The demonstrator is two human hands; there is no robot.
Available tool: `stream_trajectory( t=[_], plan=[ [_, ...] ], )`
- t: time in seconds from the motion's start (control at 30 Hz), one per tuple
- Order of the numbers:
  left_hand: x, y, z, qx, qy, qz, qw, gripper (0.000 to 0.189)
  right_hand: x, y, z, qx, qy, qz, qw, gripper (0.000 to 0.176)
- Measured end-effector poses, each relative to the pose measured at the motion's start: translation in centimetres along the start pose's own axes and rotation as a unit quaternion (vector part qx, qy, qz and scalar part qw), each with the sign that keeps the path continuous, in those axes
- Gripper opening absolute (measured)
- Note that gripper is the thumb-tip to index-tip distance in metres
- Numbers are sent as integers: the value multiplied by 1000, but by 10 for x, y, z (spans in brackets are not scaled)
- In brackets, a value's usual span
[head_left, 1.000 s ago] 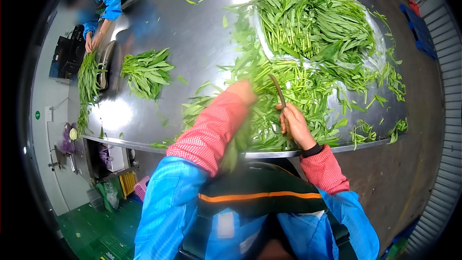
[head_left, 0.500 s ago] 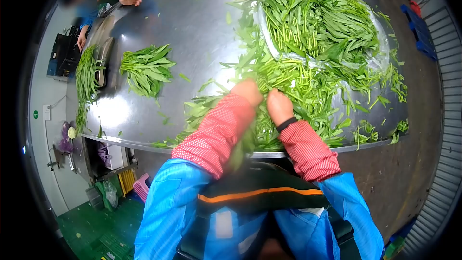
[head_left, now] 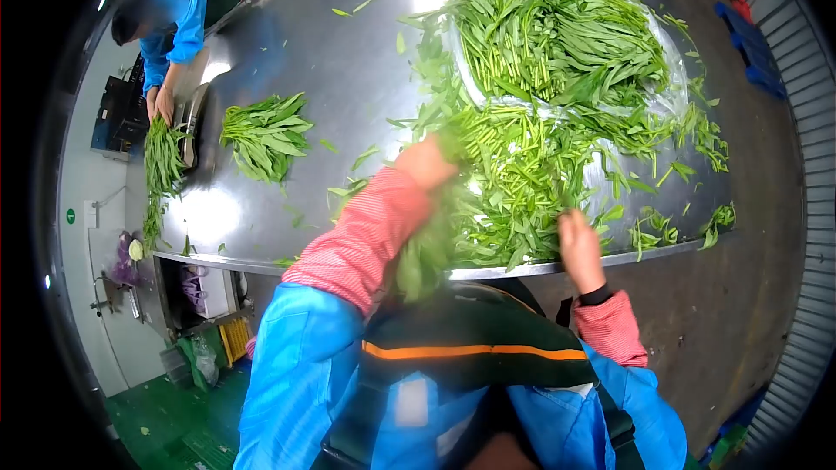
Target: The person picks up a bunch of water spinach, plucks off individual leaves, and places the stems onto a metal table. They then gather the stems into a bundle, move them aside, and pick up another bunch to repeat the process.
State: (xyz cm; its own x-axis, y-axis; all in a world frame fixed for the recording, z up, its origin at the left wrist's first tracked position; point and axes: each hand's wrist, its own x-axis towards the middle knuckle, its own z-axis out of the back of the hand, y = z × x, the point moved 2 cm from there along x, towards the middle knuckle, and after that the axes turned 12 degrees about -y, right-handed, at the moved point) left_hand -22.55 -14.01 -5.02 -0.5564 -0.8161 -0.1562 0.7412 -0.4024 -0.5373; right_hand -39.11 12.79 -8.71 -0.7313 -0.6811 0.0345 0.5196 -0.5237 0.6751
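Observation:
My left hand (head_left: 427,164), smeared by motion, is closed round a bunch of leafy greens (head_left: 424,257) with long narrow leaves. The leaves trail down beside my forearm over the table's near edge. A loose pile of green stalks (head_left: 509,170) lies right of this hand. My right hand (head_left: 581,248), with a black band at the wrist, is at the pile's right edge. Its fingers are loosely bent, with the tips right by the leaves and no stalk visibly gripped. Behind the pile, a larger heap of greens (head_left: 557,43) rests on clear plastic (head_left: 675,91).
On the metal table (head_left: 340,61), a neat bunch (head_left: 266,135) lies to the left. A co-worker (head_left: 178,26) in blue leans at the far left corner, hands on another bunch (head_left: 163,161) beside a metal scale-like device (head_left: 192,126). A blue pallet (head_left: 751,52) stands at right.
My right hand has moved right and toward me, away from my left hand. My left hand has shifted slightly left with its bunch. The co-worker has leaned in and brought both hands to the far-left bunch.

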Motion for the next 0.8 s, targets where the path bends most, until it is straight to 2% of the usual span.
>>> stream_trajectory(
  t=[0.07, 0.1, 0.13, 0.17, 0.2, 0.27, 0.3, 0.33, 0.4, 0.47, 0.53, 0.63, 0.7, 0.73, 0.8],
  plan=[
    [3, 3, 20, -130, -43, -55, 989, 59, 18, -16, 18, -75, -51, 29, 995, 34],
    [6, 3, 36, -254, -12, -32, 967, 56, 22, -14, 24, -160, -54, 83, 982, 39],
    [8, 1, 54, -374, 16, -9, 927, 53, 27, -8, 30, -243, -58, 138, 958, 46],
    [13, 7, 68, -469, 17, 12, 883, 51, 33, -6, 32, -262, -56, 154, 951, 59],
    [17, 12, 81, -559, 15, 33, 828, 49, 40, 2, 33, -205, -61, 160, 964, 62],
    [18, 13, 96, -642, 48, 65, 763, 48, 55, 16, 34, -92, -65, 170, 979, 70],
    [18, 15, 99, -632, 31, 66, 771, 47, 68, 19, 30, -27, -42, 156, 987, 77],
    [18, 16, 100, -623, 15, 67, 779, 46, 77, 38, 34, 54, -3, 105, 993, 76],
    [16, 7, 100, -631, 13, 56, 774, 46, 97, 57, 29, 116, 56, 90, 988, 77],
    [18, 9, 97, -625, -1, 77, 777, 45, 111, 79, 19, 201, 119, 124, 964, 68],
    [15, -2, 98, -644, 27, 68, 761, 43, 122, 105, 4, 280, 225, 95, 928, 62],
    [18, -23, 89, -658, -13, 61, 751, 33, 131, 128, -37, 345, 289, 132, 883, 62],
    [20, -31, 83, -648, -52, 49, 758, 25, 120, 137, -66, 456, 356, 70, 812, 61],
    [25, -32, 77, -638, -103, 44, 762, 25, 110, 138, -78, 509, 390, 20, 767, 61],
    [22, -39, 69, -609, -165, 96, 770, 29, 90, 133, -96, 555, 449, -103, 693, 58]
  ],
)
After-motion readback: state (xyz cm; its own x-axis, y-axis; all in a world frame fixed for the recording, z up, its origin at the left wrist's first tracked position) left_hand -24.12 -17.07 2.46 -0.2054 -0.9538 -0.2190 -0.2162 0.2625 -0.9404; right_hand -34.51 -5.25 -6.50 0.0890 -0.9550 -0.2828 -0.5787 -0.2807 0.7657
